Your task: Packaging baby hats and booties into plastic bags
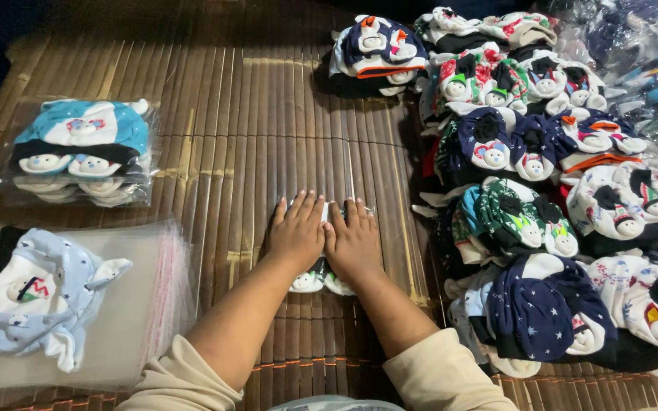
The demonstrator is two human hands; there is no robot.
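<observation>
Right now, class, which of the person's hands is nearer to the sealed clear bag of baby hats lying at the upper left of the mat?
Left. The left hand lies on the side toward the sealed bag; the right hand presses beside it, one hand farther away.

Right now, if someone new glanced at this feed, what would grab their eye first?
Most likely the left hand and right hand, pressed flat side by side on a bagged bundle of baby hats at the centre of the bamboo mat. Next, the big heap of patterned baby hats filling the right side. On the left lie a sealed pack of hats and a stack of clear plastic bags.
</observation>
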